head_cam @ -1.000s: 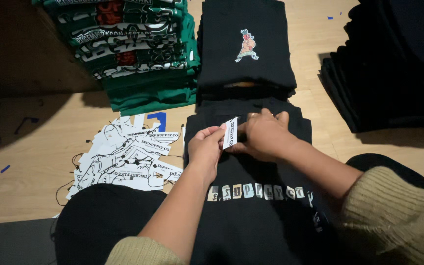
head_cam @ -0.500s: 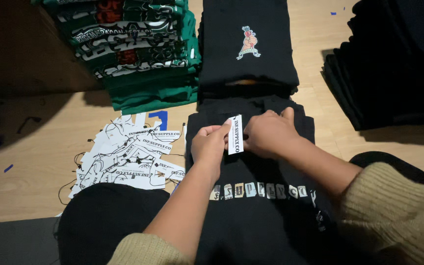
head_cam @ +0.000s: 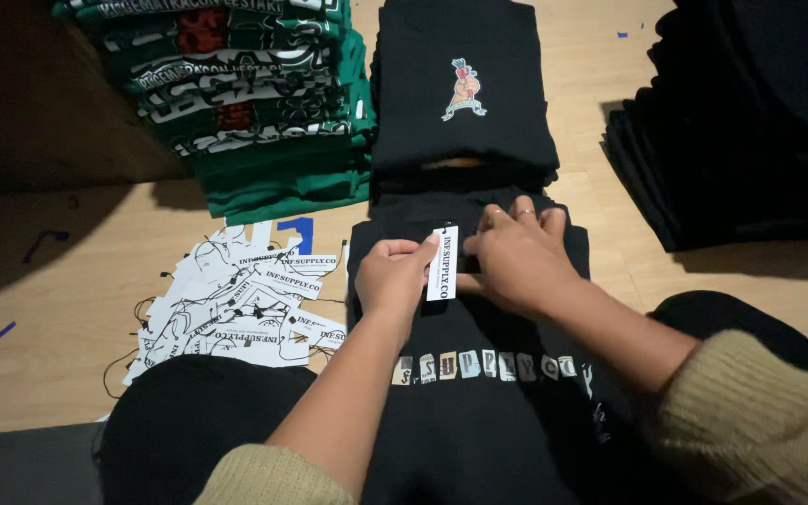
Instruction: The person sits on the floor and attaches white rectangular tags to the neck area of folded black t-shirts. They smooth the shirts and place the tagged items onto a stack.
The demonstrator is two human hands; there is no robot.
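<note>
A folded black garment point(head_cam: 479, 411) with a row of printed letter patches lies in front of me on the wooden floor. My left hand point(head_cam: 393, 278) pinches a small white paper hang tag point(head_cam: 442, 263) upright near the garment's collar. Right beside the tag, my right hand point(head_cam: 514, 257) presses down on the collar area with its fingers curled into the fabric; rings show on two fingers. What the right fingers pinch is hidden.
A pile of loose white hang tags with black strings point(head_cam: 231, 304) lies to the left. A stack of folded green printed shirts point(head_cam: 254, 103) stands at the back left, a stack of black shirts with a small cartoon print point(head_cam: 465, 93) behind, more black garments point(head_cam: 750, 122) on the right.
The tag has turned from tilted to upright and shifted slightly right and down. Both hands have closed in around the collar.
</note>
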